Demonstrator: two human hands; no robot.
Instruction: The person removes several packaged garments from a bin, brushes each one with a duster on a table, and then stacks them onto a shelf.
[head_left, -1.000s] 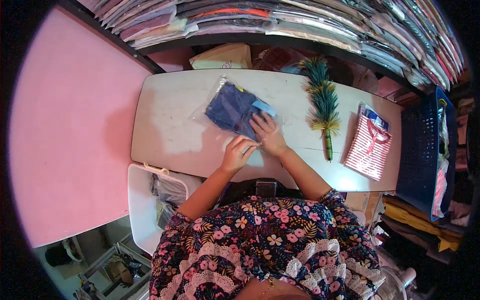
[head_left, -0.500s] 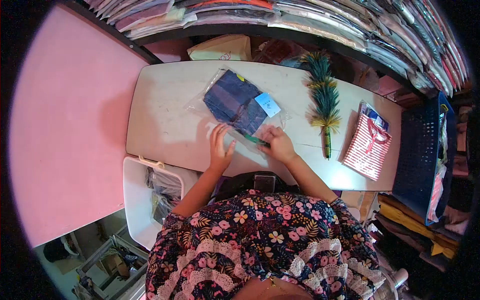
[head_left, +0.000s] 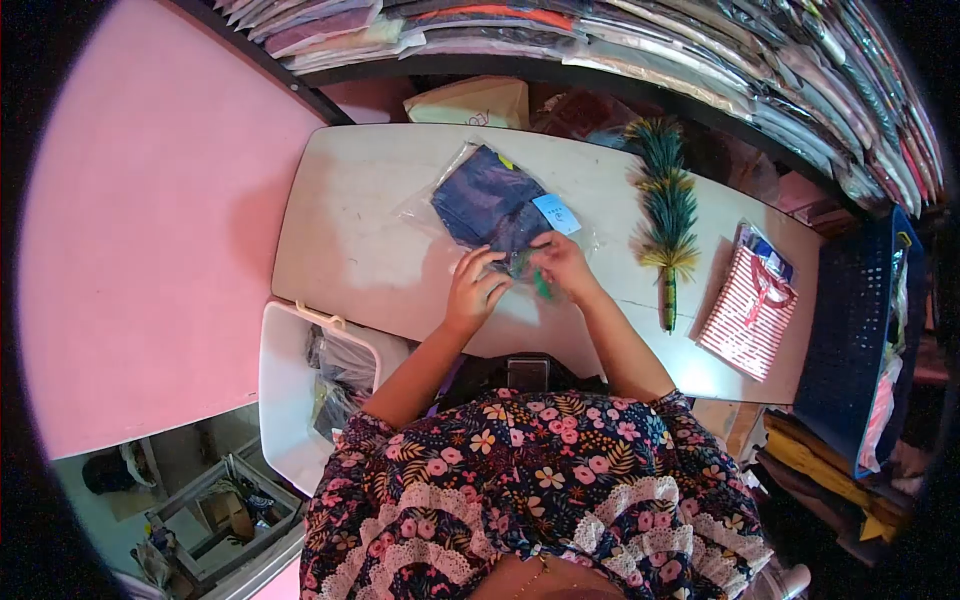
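A clear plastic bag with a folded dark blue garment (head_left: 488, 205) lies on the white table (head_left: 350, 240), a pale blue label (head_left: 556, 213) stuck on its right side. My left hand (head_left: 475, 290) rests on the bag's near edge with fingers bent. My right hand (head_left: 562, 265) pinches the same edge next to a small green strip (head_left: 540, 285) at the bag's opening. Both hands are close together over the near end of the bag.
A green and yellow feather duster (head_left: 664, 215) lies right of the bag. A red-striped packaged garment (head_left: 745, 300) sits further right, beside a dark blue basket (head_left: 850, 330). A white bin (head_left: 290, 390) stands below the table's left edge. Shelves of bagged clothes (head_left: 600, 40) run along the back.
My left hand moved right from the bare table onto the bag's near edge, closing in on my right hand. The bag's near end is now folded under both hands.
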